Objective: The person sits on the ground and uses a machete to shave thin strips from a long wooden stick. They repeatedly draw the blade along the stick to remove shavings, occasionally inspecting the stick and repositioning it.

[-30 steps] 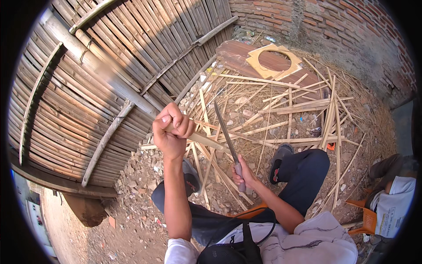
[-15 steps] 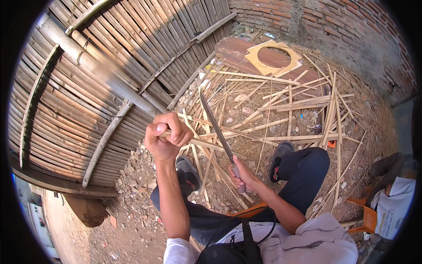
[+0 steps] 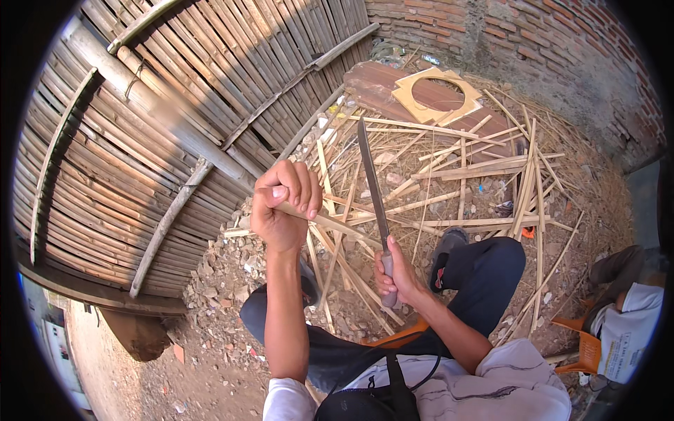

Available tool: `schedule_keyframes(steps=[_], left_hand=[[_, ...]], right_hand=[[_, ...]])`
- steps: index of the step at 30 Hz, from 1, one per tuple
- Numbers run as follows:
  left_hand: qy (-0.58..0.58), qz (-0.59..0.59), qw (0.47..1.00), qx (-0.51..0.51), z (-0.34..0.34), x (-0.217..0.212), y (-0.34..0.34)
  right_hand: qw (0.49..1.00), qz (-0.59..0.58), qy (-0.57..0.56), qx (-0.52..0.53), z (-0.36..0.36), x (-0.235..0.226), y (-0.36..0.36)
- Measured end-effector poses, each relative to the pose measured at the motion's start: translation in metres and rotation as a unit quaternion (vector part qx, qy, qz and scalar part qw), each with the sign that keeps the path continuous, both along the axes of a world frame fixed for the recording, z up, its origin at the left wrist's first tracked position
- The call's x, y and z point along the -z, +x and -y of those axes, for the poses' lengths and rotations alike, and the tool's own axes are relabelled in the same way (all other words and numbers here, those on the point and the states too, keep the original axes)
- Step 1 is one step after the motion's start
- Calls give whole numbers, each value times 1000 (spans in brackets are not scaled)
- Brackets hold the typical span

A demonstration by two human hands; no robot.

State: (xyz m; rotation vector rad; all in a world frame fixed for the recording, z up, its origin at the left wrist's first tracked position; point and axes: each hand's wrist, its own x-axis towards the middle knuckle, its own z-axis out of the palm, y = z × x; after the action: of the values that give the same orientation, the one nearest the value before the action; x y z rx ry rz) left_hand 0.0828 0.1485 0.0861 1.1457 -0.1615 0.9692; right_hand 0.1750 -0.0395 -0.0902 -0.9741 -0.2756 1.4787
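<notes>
- Knife point(image 3: 371, 181) points far, its handle clamped in the grip of the right hand point(image 3: 397, 275).
- The grip of the left hand point(image 3: 286, 209) is closed around a pale strip point(image 3: 342, 227) that slants right and near, its end by the knife, contact unclear.
- Best, I'd judge: hold the strip steady, blade shallow, strokes away from the left hand.

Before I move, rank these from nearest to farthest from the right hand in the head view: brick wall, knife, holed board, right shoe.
1. Knife: gripped in the right hand.
2. Right shoe: ahead, to the hand's right.
3. Holed board: well ahead.
4. Brick wall: behind the board.
</notes>
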Motion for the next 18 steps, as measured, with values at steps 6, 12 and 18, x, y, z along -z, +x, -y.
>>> schedule_keyframes(steps=[6,12,18], left_hand=[[14,-27,994,-109,20,-1,24],[4,-42,986,-160,9,-2,20],[14,-51,984,-172,21,-4,33]], right_hand=[[999,-1,-19,29,2,16,-4],[991,-80,-96,40,18,25,2],[993,-111,4,43,21,19,-5]])
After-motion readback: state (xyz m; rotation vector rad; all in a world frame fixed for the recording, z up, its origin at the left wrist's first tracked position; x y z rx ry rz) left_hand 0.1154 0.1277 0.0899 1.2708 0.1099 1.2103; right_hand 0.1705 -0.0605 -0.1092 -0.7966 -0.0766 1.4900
